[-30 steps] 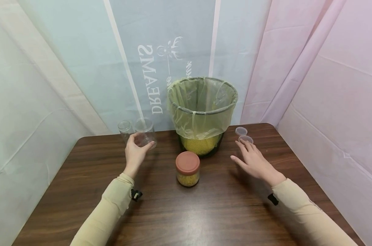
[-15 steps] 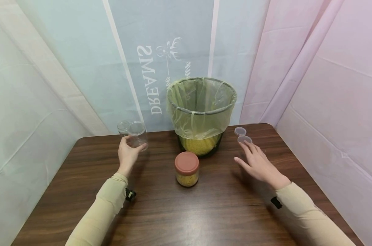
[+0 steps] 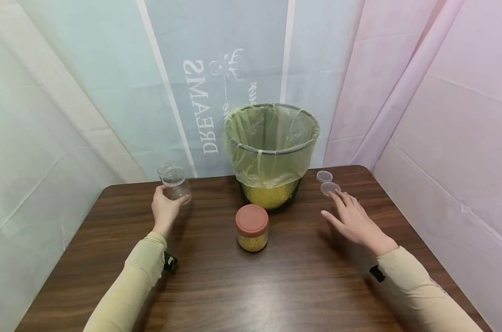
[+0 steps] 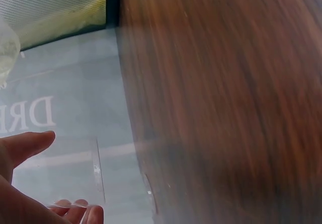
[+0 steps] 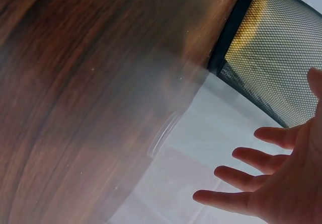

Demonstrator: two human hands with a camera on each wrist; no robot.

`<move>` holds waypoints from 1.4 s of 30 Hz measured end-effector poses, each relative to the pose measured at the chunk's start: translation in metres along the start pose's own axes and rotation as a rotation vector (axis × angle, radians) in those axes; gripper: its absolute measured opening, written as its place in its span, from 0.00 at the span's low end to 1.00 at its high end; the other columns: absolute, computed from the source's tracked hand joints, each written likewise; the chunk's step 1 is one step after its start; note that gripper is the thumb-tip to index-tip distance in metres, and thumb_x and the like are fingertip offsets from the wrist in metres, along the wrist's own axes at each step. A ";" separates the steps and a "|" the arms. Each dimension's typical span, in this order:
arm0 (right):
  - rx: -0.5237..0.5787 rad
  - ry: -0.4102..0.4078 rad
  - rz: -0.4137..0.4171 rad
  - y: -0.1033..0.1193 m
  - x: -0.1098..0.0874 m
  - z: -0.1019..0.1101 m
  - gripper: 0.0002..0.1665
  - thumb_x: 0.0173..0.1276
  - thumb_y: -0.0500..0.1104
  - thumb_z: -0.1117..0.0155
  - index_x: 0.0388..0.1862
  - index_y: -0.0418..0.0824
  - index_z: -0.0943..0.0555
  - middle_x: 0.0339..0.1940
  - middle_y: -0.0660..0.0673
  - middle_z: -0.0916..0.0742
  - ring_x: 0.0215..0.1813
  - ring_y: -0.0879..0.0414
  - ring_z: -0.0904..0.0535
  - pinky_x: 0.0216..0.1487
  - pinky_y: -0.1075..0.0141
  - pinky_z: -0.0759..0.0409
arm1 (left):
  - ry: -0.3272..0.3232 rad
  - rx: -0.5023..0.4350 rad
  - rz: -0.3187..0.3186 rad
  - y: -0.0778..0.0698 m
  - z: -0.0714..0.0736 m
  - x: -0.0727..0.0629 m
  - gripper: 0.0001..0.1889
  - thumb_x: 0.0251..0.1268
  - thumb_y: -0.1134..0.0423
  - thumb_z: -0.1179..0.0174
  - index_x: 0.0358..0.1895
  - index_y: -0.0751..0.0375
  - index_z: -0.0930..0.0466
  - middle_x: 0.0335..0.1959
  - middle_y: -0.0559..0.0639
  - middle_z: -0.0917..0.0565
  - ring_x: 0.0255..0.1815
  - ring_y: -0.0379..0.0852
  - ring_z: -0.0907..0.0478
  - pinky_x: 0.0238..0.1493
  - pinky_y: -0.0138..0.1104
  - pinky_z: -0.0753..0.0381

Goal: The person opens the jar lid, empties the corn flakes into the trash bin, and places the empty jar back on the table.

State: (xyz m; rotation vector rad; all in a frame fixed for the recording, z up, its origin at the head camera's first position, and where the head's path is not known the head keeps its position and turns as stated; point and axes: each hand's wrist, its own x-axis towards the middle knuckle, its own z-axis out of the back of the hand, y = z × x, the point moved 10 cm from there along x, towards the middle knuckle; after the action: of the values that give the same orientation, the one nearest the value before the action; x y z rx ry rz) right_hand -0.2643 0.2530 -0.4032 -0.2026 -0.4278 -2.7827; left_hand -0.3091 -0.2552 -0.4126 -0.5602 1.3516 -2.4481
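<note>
My left hand (image 3: pixel 164 211) grips a clear plastic jar (image 3: pixel 179 190) near the table's back left edge, thumb on one side and fingers on the other. Its see-through wall (image 4: pixel 75 171) shows between thumb and fingers in the left wrist view. Behind it stands a second, narrower clear jar (image 3: pixel 163 169), partly covered by the first. At the right, my right hand (image 3: pixel 355 223) has its fingers spread and holds nothing. Its fingertips are at the near edge of a clear round lid (image 3: pixel 330 188); whether they touch it I cannot tell. Another clear lid (image 3: pixel 324 176) lies just behind.
A mesh bin (image 3: pixel 271 196) with a pale yellow liner (image 3: pixel 271 168) stands at the back middle. Before it sits a jar with a reddish-brown lid (image 3: pixel 252 220) and yellow contents (image 3: pixel 252 241). Fabric walls (image 3: pixel 101 83) enclose the wooden table (image 3: pixel 259 295) on three sides.
My left hand has carried the clear jar to the left, closer in front of the narrower jar. My right hand has drawn slightly right and back from the lids.
</note>
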 end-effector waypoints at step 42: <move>-0.004 -0.045 -0.021 -0.021 -0.012 0.005 0.42 0.72 0.59 0.50 0.70 0.28 0.41 0.68 0.25 0.37 0.66 0.27 0.42 0.62 0.36 0.41 | 0.152 0.174 0.189 0.046 0.006 0.024 0.40 0.55 0.61 0.34 0.68 0.73 0.43 0.64 0.72 0.33 0.65 0.68 0.38 0.66 0.53 0.38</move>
State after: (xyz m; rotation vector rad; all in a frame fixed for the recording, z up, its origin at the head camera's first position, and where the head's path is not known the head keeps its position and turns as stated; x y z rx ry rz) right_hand -0.2592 0.2773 -0.4067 -0.2631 -0.4376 -2.8048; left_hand -0.3244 -0.2936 -0.4448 -0.1982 1.1698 -2.4594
